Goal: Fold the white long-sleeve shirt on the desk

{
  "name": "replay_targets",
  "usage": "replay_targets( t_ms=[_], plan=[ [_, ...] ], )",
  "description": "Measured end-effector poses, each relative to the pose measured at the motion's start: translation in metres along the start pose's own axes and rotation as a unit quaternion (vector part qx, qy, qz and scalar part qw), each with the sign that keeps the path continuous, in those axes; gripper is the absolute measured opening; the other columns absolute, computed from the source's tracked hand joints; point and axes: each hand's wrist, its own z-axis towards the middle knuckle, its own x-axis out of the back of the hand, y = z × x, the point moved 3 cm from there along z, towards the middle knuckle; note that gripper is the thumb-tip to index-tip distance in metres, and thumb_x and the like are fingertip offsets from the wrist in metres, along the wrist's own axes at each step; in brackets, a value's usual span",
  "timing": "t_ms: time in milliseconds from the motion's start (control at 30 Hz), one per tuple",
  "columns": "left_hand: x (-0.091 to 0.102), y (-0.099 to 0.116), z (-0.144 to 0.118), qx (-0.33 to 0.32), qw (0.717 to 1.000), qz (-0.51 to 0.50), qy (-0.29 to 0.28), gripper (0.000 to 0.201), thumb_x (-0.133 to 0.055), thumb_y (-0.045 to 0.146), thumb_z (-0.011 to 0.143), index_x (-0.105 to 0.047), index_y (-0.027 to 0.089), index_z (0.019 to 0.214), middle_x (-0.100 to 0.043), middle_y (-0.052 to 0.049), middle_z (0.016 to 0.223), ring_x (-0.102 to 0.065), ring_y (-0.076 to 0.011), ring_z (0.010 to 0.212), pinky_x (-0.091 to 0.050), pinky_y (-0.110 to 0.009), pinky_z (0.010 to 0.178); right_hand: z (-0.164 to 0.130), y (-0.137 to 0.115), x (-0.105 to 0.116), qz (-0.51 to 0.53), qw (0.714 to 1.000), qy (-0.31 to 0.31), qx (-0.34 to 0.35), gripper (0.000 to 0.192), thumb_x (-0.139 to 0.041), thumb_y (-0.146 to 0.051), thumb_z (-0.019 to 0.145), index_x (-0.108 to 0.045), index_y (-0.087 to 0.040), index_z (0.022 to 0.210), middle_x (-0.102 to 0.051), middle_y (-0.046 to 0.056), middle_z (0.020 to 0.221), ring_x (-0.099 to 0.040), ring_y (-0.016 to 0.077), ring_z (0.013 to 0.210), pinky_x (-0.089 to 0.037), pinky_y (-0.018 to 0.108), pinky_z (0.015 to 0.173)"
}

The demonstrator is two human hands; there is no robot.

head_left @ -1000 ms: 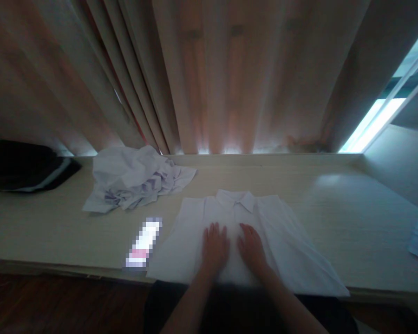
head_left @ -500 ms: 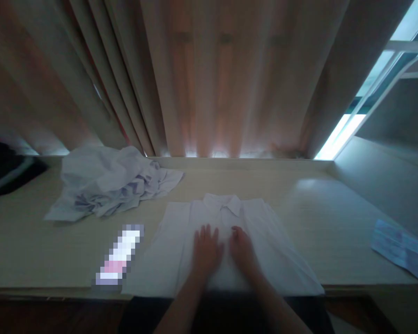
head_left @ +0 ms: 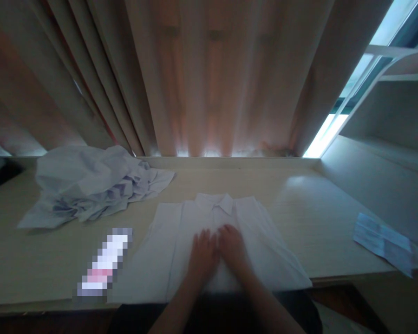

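A white collared shirt lies front up on the table before me, its sides folded in and its collar pointing away from me. My left hand rests flat on the shirt front, fingers stretched toward the collar. Right beside it, my right hand lies on the shirt's middle, below the collar. Its fingers reach over to the left hand's fingertips and look slightly bent and blurred. Neither hand shows cloth gripped between its fingers.
A crumpled heap of white cloth sits at the back left. Left of the shirt lies a pixelated oblong thing. Folded paper is by the right-hand panel. Curtains hang behind the table.
My right hand has come in against my left hand, its fingers now stretched over toward it. The view has shifted to the right, so things appear further left.
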Motion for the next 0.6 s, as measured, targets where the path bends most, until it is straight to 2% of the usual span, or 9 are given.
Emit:
replay_targets(
  t_ms=[133, 300, 400, 600],
  plan=[
    [0.000, -0.002, -0.002, 0.021, 0.999, 0.002, -0.033, 0.049, -0.038, 0.034, 0.088, -0.040, 0.023, 0.135, -0.042, -0.011, 0.141, -0.033, -0.0288, 0.133, -0.024, -0.053, 0.110, -0.002, -0.004, 0.004, -0.022, 1.000, 0.010, 0.008, 0.030, -0.043, -0.019, 0.087, -0.063, -0.019, 0.110, -0.058, 0.011, 0.121, -0.048, 0.0207, 0.114, -0.032, 0.033, 0.100],
    [0.005, -0.001, -0.002, 0.025, 0.999, 0.014, -0.034, 0.049, -0.036, 0.036, 0.089, -0.034, 0.029, 0.138, -0.040, -0.013, 0.142, -0.033, -0.0296, 0.132, -0.023, -0.053, 0.109, -0.002, -0.005, -0.002, -0.052, 0.999, -0.004, 0.001, 0.038, -0.043, -0.021, 0.089, -0.052, -0.023, 0.126, -0.056, 0.011, 0.124, -0.046, 0.0225, 0.117, -0.030, 0.037, 0.099],
    [0.009, -0.003, -0.003, 0.029, 0.999, 0.009, -0.039, 0.047, -0.035, 0.039, 0.090, -0.037, 0.032, 0.136, -0.041, -0.013, 0.141, -0.033, -0.0315, 0.132, -0.023, -0.054, 0.108, -0.002, -0.008, -0.003, -0.071, 0.997, -0.009, 0.012, 0.039, -0.045, -0.024, 0.089, -0.051, -0.025, 0.127, -0.054, 0.012, 0.126, -0.044, 0.0243, 0.119, -0.027, 0.039, 0.100],
    [0.018, -0.004, -0.005, 0.020, 1.000, -0.007, -0.023, 0.047, -0.034, 0.040, 0.089, -0.039, 0.029, 0.135, -0.042, -0.012, 0.140, -0.032, -0.0293, 0.133, -0.019, -0.052, 0.110, -0.001, -0.012, 0.000, -0.076, 0.997, -0.026, 0.005, 0.037, -0.044, -0.022, 0.088, -0.053, -0.022, 0.125, -0.055, 0.013, 0.125, -0.043, 0.0246, 0.119, -0.027, 0.038, 0.098]
  ],
)
